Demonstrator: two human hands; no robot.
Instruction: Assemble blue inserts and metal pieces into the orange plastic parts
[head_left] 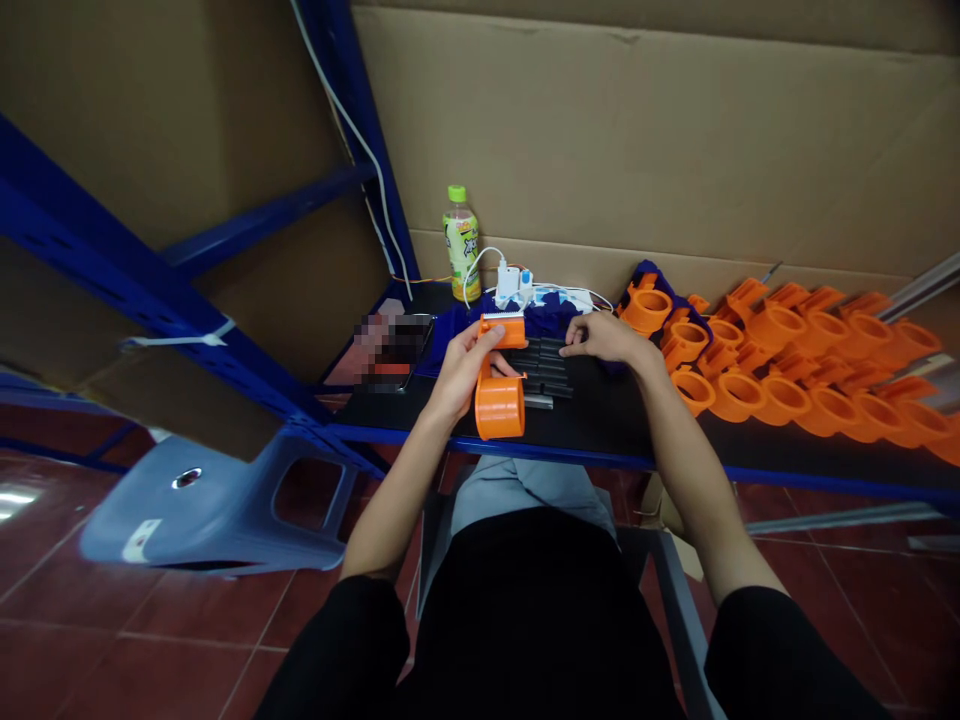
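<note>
An orange plastic tape dispenser [500, 408] with a round hub and a pale toothed edge on top is held up over the table. My left hand [463, 372] is closed round its side, the thumb lying across the upper part. Beneath and to the right of it lie several thin black strips [546, 372] in a row, with a silver-grey strip [538, 402] nearest me. My right hand [604, 337] has its fingers pinched at the right end of the far black strips. The fingertips partly hide what they grip.
Many orange tape dispensers [829, 410] stand in rows on the right of the black table [600, 415]. At the back are a drink bottle [460, 245] and a white charger with cables [510, 285]. A phone [401, 350] lies left. Blue shelf posts [135, 240] and a stool [225, 505] stand left.
</note>
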